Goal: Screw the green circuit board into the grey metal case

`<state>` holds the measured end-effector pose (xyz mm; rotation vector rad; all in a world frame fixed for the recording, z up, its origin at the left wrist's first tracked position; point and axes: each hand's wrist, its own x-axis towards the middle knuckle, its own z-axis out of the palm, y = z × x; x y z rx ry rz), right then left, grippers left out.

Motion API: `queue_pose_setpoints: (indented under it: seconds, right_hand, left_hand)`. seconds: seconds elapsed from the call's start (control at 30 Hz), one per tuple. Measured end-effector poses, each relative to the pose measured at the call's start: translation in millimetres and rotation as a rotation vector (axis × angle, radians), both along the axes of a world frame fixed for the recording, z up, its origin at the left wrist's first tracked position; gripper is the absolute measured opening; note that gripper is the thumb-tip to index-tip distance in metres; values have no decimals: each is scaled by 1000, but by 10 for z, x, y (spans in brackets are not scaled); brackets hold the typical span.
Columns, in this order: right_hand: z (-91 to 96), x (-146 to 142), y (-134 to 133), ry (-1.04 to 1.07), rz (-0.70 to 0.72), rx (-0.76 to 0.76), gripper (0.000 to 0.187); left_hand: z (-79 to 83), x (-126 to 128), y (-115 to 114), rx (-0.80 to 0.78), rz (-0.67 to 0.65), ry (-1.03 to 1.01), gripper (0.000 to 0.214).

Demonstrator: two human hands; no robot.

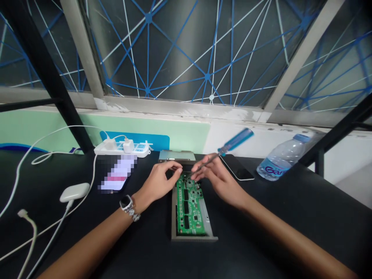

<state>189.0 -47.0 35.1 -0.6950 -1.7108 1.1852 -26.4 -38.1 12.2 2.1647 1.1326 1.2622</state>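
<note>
A green circuit board point(190, 205) lies in a shallow grey metal housing point(194, 238) in the middle of the black table. My right hand point(216, 174) grips a screwdriver point(237, 139) by its shaft. The blue clear handle points up and to the right, and the tip angles down toward the board's far end, where fingers partly hide it. My left hand point(162, 176) is at the board's far left corner, thumb and forefinger pinched together. Whatever is between those fingertips is too small to make out.
Behind the board stands a metal box point(177, 155). A dark phone point(236, 167) and a plastic water bottle point(281, 159) are to the right. On the left are a lit phone point(119, 174), a power strip point(124, 148), a white charger point(74, 192) and loose white cables.
</note>
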Motion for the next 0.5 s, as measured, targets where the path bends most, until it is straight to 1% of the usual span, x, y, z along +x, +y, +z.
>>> queue_pose_setpoints:
  seconds: [0.03,0.1,0.17,0.23,0.3,0.5]
  right_hand:
    - [-83,29,-86,45,-20,-17,13]
    - [-221,58,-226,147,-102,-59,20]
    - [-305,51,-306,234,-160,-98,22]
    - [-342,24,-326,297,-196,-123,23]
    - [-355,-4,-313,343,-218,-146,24]
    - [-369,-8,-283,415,-274,-236,26]
  left_hand:
    - [-5,-11,-38,8,-6,28,14]
    - [-6,-36,-99,18,-40,102,14]
    - [9,-63,-135,17,-99,198,14]
    - [31,-86,-146,0,-147,279,16]
    - [46,-104,-142,-24,-162,334,18]
    - [21,-112,-123,-46,-128,415,9]
